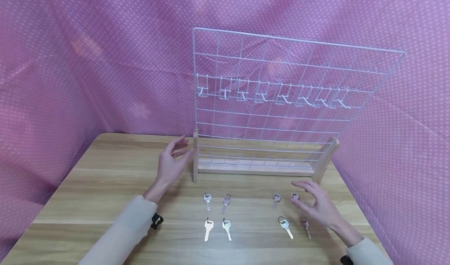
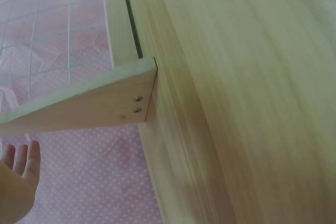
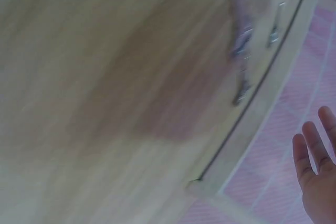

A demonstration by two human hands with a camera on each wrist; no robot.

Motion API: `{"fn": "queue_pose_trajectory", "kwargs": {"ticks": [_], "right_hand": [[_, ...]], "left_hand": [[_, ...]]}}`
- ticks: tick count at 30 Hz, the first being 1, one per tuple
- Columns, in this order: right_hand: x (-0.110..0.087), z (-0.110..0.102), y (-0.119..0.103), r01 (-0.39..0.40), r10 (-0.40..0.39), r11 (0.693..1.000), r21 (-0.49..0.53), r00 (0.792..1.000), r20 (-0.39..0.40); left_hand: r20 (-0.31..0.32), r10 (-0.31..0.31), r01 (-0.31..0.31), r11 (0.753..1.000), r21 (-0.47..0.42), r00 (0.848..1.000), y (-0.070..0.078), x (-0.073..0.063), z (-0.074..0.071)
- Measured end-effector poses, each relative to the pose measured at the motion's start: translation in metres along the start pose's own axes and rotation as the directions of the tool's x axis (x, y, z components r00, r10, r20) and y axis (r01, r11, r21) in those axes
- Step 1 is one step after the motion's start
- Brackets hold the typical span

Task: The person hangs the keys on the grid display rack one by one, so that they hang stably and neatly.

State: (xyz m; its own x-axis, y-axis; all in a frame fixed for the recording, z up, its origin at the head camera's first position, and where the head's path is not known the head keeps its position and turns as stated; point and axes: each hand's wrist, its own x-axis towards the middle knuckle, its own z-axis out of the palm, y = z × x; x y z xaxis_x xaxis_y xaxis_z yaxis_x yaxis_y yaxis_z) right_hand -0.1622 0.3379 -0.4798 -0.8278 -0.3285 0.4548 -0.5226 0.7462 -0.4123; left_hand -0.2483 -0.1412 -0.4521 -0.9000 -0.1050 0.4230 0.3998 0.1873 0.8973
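Observation:
My left hand is just left of the wooden side post of a white wire grid rack; its fingers are loosely bent and hold nothing. In the left wrist view, the fingers show below the angled wooden side piece. At the right, my right hand hovers among the keys, thumb and fingers apart, nothing between them. Nearest to it are a key with a ring, partly covered by the hand, and another key. A silver key and a smaller key lie further left.
Several white hooks line one wire across the grid. Left of centre on the wooden table lie more keys, among them a shiny key and a ringed key. Pink dotted cloth surrounds the table.

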Motion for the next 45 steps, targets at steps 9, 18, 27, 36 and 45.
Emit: {"fn": "queue_pose_trajectory", "kwargs": {"ticks": [9,18,27,36,45], "right_hand": [[-0.009,0.002,0.029,-0.060,0.065,0.995,-0.078,0.995,0.073],[-0.011,0.003,0.046,-0.064,0.082,0.991,-0.117,0.985,0.151],[-0.009,0.009,0.054,-0.014,0.041,0.989,-0.147,0.982,0.183],[-0.004,0.010,0.057,0.024,0.000,0.991,-0.129,0.983,0.185],[-0.001,0.011,0.057,-0.011,0.043,0.985,-0.172,0.982,0.184]], "left_hand": [[0.008,-0.035,0.036,0.999,-0.024,0.999,-0.005,0.009,0.009],[0.013,-0.057,0.057,0.998,-0.002,0.998,-0.009,0.015,0.014],[0.010,-0.065,0.064,0.997,0.042,0.998,-0.009,0.016,0.020],[0.011,-0.065,0.065,0.997,0.029,0.998,-0.009,0.016,0.021],[0.010,-0.067,0.067,0.997,0.029,0.998,-0.010,0.016,0.022]]}}
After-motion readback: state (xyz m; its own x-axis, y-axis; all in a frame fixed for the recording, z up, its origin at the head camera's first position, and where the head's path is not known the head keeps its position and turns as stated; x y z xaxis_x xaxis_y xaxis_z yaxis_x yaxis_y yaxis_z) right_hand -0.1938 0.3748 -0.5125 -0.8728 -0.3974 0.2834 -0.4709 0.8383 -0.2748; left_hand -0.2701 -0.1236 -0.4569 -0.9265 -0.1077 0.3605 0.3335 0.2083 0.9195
